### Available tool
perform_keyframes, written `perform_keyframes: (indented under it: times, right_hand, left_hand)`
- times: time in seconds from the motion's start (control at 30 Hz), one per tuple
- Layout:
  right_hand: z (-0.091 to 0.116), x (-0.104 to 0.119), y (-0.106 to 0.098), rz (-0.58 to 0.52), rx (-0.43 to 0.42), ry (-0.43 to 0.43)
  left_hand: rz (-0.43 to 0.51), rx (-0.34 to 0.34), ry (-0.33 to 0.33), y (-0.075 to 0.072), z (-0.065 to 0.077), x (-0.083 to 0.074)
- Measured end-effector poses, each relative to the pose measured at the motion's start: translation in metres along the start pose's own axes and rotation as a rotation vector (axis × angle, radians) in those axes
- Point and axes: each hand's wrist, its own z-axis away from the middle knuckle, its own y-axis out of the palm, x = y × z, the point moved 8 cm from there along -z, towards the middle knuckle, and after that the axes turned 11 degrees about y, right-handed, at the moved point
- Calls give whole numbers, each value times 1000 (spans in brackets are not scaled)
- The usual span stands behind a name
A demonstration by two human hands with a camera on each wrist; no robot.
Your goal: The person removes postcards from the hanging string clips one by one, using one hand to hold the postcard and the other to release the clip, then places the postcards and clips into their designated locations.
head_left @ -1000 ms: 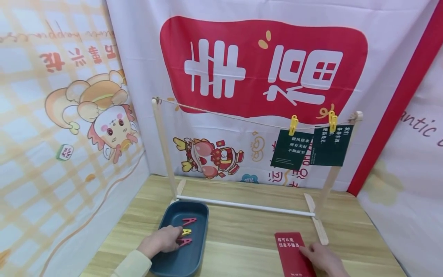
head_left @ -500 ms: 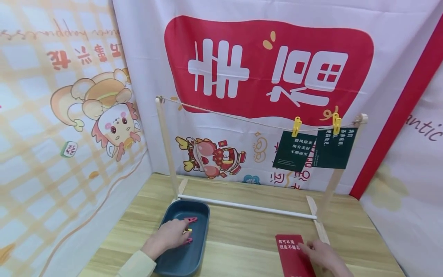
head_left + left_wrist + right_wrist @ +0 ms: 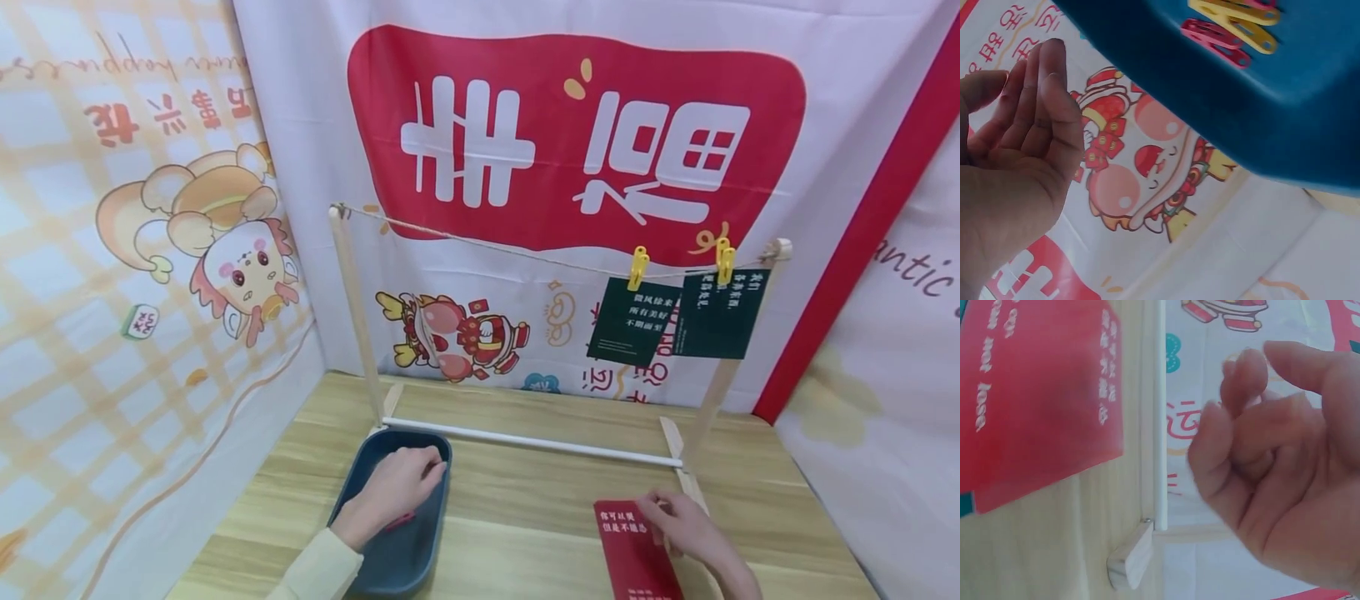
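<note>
This looks like a small cloth-walled booth, since a checked hanging [image 3: 142, 275] runs along the left edge of the wood-grain desk [image 3: 517, 517], a red-panelled hanging [image 3: 551, 200] behind its far edge and a pale lettered hanging [image 3: 885, 350] along its right.

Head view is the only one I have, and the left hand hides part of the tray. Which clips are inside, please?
Observer: The left wrist view shows a yellow clip and two pink clips in the tray.
Operator: Is any clip in the left hand?
Observer: That same view shows no clip between its fingers.
Operator: Besides the Chinese, can you read anything on the red card?
Observer: The right wrist view shows "not lose" in white.
</note>
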Motion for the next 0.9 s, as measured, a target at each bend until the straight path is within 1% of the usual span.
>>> perform_keyframes:
  times: [0.07,0.2,0.37,0.43,0.53,0.67,0.77,0.9]
  right_hand:
    - [-1,7,-4,-40,-33,-25]
    - [0,23,-14,-92,-105,-106]
    - [1,41,-27,-126,-201,-128]
    - [2,48,-32,-135,-222,-132]
    - [4,60,-41,-136,-250,-147]
    - [8,77,-52,-134,-288,-164]
    - [10,92,-60,-135,-317,-206]
    - [10,111,-73,-127,-354,-262]
  left_hand:
    - [7,-24,9,-4,-5,-5]
    - [28,-59,23,-13,-16,-13]
    - [82,-91,50,-20,-32,-25]
    - [101,-99,65,-24,-38,-30]
    - [99,-116,89,-31,-45,-39]
    - [101,-162,115,-46,-55,-48]
    - [103,-211,139,-60,-64,-55]
    - [105,-268,202,-79,-79,-71]
